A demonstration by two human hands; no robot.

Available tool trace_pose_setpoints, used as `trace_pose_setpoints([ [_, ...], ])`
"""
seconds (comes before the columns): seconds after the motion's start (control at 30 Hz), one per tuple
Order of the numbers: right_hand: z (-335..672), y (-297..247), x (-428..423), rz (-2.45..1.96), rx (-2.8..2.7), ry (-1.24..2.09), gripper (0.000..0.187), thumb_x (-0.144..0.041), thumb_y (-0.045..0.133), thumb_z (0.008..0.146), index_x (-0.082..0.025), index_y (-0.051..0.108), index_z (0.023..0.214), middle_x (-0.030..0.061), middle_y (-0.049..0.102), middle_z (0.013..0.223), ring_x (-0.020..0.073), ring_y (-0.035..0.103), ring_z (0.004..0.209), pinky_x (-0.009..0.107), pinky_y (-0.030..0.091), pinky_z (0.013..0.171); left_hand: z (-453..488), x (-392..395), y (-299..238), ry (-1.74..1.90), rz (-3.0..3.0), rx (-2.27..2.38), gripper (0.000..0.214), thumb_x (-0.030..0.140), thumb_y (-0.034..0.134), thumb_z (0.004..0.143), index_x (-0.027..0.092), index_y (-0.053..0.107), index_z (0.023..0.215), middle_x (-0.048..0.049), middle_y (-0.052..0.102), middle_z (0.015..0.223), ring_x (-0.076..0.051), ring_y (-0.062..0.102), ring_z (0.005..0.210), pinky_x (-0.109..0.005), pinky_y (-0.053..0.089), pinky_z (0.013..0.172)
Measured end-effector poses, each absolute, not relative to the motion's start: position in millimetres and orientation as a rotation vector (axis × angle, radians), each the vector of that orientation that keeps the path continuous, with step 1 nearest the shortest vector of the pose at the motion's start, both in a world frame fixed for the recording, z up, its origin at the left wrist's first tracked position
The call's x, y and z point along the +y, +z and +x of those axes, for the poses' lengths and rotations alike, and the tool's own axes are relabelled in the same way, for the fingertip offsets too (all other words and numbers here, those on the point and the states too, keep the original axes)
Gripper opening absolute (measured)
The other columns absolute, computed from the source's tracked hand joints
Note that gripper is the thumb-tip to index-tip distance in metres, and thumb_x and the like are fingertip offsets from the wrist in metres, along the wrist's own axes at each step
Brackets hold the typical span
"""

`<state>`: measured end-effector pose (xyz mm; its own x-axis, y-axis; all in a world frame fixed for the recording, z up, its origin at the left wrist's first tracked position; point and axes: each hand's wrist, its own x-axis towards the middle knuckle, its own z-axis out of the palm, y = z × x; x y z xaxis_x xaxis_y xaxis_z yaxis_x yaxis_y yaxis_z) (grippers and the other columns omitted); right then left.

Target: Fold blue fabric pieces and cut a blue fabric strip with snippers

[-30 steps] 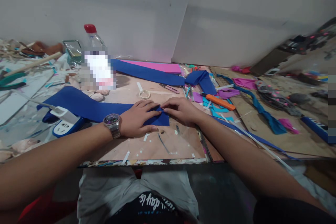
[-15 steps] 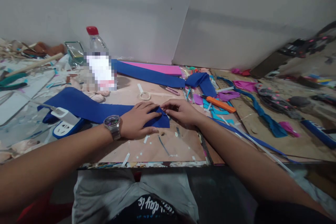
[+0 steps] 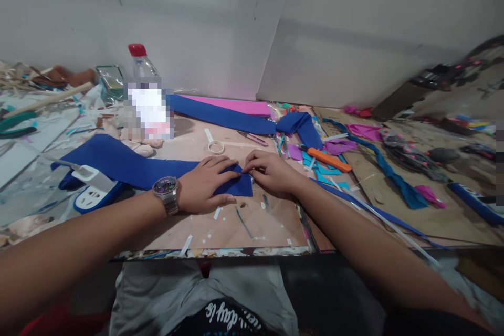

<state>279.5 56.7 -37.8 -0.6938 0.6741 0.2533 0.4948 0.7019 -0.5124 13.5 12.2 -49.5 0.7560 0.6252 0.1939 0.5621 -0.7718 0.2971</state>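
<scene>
A wide blue fabric strip point(image 3: 137, 168) lies across the pinkish board in front of me, its far left part bent over near a white-and-blue power socket point(image 3: 96, 197). My left hand point(image 3: 210, 181), with a watch on the wrist, rests flat on the strip near its right end, fingers spread. Just right of it, my right hand point(image 3: 270, 170) has thumb and forefinger pinched at the strip's right end. The other fingers of that hand are curled, and part of the strip's edge is hidden behind them.
Behind my hands are a tape roll point(image 3: 216, 147), another blue strip point(image 3: 224, 115), a pink strip point(image 3: 236, 105) and a red-capped bottle point(image 3: 144, 68). An orange utility knife point(image 3: 328, 159) lies among scraps on the right. Green-handled pliers point(image 3: 18, 125) are at far left.
The right end of the blue strip, raised in a small fold before, now lies flatter. My right hand's fingertips have shifted slightly; the left hand stays on the strip. The view has tilted a little.
</scene>
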Motion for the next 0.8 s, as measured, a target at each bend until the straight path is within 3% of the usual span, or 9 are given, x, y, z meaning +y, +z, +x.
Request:
trace_pose_setpoints([
  [0.37, 284.7, -28.5, 59.4, -0.935, -2.517, 0.616, 0.029, 0.001, 0.056, 0.075, -0.02, 0.075, 0.072, 0.004, 0.071, 0.092, 0.0178, 0.068, 0.084, 0.032, 0.054, 0.083, 12.8, 12.7, -49.9, 0.424, 2.737, 0.927, 0.066, 0.068, 0.048, 0.099, 0.024, 0.054, 0.147, -0.0155, 0.043, 0.164, -0.039, 0.037, 0.152, -0.062, 0.03, 0.124],
  [0.6, 283.3, -28.7, 60.8, -0.955, -2.551, 0.571, 0.019, -0.014, 0.066, 0.087, -0.02, 0.079, 0.101, 0.0082, 0.075, 0.099, 0.0221, 0.07, 0.093, 0.035, 0.054, 0.088, 12.8, 12.8, -47.6, 0.411, 2.739, 0.923, 0.067, 0.068, 0.05, 0.098, 0.023, 0.055, 0.148, -0.0162, 0.044, 0.163, -0.038, 0.037, 0.152, -0.061, 0.029, 0.125],
  [0.8, 283.0, -29.1, 62.0, -0.971, -2.552, 0.594, 0.015, -0.025, 0.068, 0.093, -0.02, 0.078, 0.103, 0.0088, 0.076, 0.099, 0.0221, 0.07, 0.092, 0.036, 0.055, 0.086, 12.7, 13.1, -47.9, 0.395, 2.757, 0.925, 0.067, 0.068, 0.048, 0.099, 0.023, 0.053, 0.149, -0.016, 0.043, 0.164, -0.038, 0.037, 0.152, -0.061, 0.029, 0.125],
])
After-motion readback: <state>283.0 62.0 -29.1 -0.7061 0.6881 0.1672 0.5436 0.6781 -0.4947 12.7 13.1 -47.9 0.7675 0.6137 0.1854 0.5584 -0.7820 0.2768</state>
